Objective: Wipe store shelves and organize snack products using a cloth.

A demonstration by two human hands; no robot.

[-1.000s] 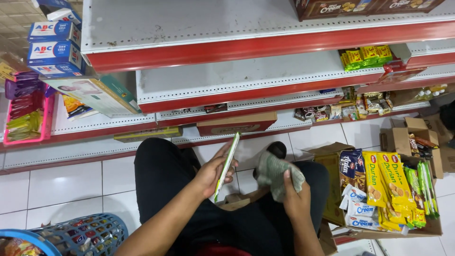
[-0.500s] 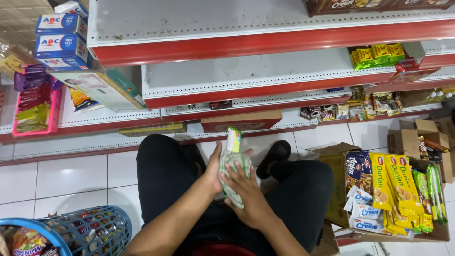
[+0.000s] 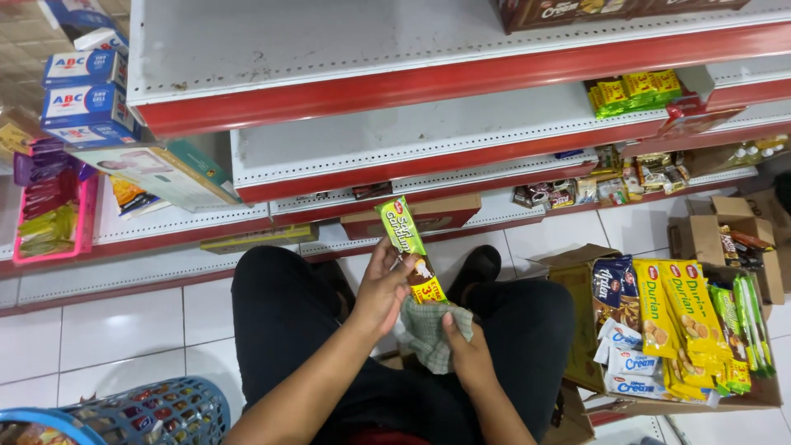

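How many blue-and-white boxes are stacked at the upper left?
2 in full view: upper box resting on lower box, left of the top shelf. Another may sit partly cut off above them.

Person's kit: black trousers on both legs, plain fabric, no visible pattern or seams. Dark shoes, rounded toes, beyond the fingers. Both forearms bare, no sleeves reaching them, no watch or bands at the wrists. Left hand and right hand bare, no gloves, no rings that can be made out. Sliver of red garment at bottom edge, nearest the body.
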